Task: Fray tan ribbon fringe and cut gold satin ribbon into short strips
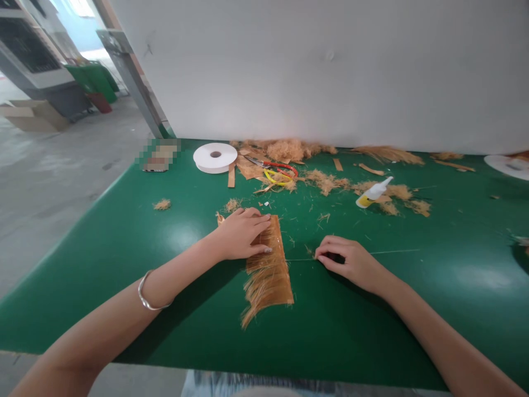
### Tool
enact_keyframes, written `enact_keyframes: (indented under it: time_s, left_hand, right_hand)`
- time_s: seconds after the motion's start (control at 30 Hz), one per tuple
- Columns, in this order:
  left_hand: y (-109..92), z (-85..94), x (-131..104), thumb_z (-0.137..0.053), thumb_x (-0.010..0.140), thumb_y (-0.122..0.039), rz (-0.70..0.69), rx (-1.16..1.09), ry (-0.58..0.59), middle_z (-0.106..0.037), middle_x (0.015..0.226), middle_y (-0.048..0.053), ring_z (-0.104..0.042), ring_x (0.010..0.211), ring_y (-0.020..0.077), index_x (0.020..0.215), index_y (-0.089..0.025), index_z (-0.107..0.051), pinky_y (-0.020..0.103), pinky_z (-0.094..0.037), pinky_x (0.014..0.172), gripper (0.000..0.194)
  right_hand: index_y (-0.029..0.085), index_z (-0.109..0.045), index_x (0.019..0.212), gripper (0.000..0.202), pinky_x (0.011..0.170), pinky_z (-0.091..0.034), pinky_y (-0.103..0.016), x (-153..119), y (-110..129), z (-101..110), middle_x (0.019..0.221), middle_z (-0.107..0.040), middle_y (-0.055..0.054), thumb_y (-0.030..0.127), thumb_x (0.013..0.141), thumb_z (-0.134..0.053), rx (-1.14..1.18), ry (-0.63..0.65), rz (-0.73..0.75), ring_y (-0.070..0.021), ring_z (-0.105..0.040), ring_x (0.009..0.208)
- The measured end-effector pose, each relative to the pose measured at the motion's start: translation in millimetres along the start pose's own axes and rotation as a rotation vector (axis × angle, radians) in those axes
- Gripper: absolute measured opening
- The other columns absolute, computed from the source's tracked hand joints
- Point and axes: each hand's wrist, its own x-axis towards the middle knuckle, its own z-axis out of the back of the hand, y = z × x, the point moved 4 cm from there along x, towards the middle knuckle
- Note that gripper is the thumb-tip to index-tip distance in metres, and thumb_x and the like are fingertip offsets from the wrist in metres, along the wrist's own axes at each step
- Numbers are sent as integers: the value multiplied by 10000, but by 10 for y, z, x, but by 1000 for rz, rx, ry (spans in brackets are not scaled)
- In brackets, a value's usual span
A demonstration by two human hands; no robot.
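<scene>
A strip of brown fibrous sheet (278,278), frayed into a fringe along its left side, lies on the green table in front of me. My left hand (247,234) rests flat on its upper part, fingers stretched out and pressing it down. From the strip's right edge a thin pale thread (301,259) runs to my right hand (345,256). There the thumb and fingertips pinch it, and more of the thread trails off to the right. Part of the strip is hidden under my left hand.
Behind my hands are a white ribbon roll (215,159), red-and-yellow-handled scissors (281,171), a white glue bottle (373,193) and heaps of loose fibre (291,149). A blurred-out item (159,156) lies at the back left. A white wall panel (330,82) borders the table's far side.
</scene>
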Motion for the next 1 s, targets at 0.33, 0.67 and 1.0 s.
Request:
enact_keyframes:
  time_s: [0.33,0.67,1.0]
  left_hand:
    - [-9,13,-8,-400,848,-550,4,7,-8,-479,1362,67,-402,1183,255,1305,-166,-451,384,-310,955,600]
    - [-2,11,5,-384,850,-555,9,0,16,-459,1377,76,-387,1195,265,1320,-166,-435,398,-313,954,612]
    - [1,9,5,-400,843,-555,18,-20,11,-461,1376,75,-392,1188,263,1312,-190,-448,386,-318,946,597]
  right_hand:
    - [207,-621,842,218,704,-435,-306,-13,23,2,897,-601,-65,307,881,-431,27,84,-3,-175,-559,804]
    - [196,-637,799,249,730,-410,-319,-26,34,34,838,-605,-59,340,876,-448,74,166,27,-173,-529,796]
    - [211,-656,765,210,695,-403,-290,-62,68,34,794,-603,-42,304,851,-488,93,245,39,-165,-537,775]
